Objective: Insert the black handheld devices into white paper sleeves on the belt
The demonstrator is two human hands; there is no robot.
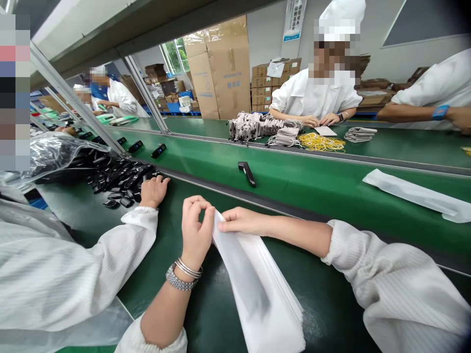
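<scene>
My left hand (196,223), with a watch and bangles at the wrist, pinches the top corner of a white translucent bag (241,279). On the other side of the bag's mouth, my right hand (241,220) is closed with the thumb pressed on it. A long greyish shape shows through the bag, but I cannot make out what it is. Under this bag lies a stack of similar white bags (285,294), fanned at the right edge. Beyond my hands, a black angled handheld device (247,174) lies on the green belt (206,162).
At left, a co-worker's hand (153,190) rests beside a heap of black parts (119,179). Another white bag (415,196) lies on the belt at right. Across it, a person (316,93) works near bundled grey cords (253,126) and yellow bands (322,142). A metal rail (228,189) edges the belt.
</scene>
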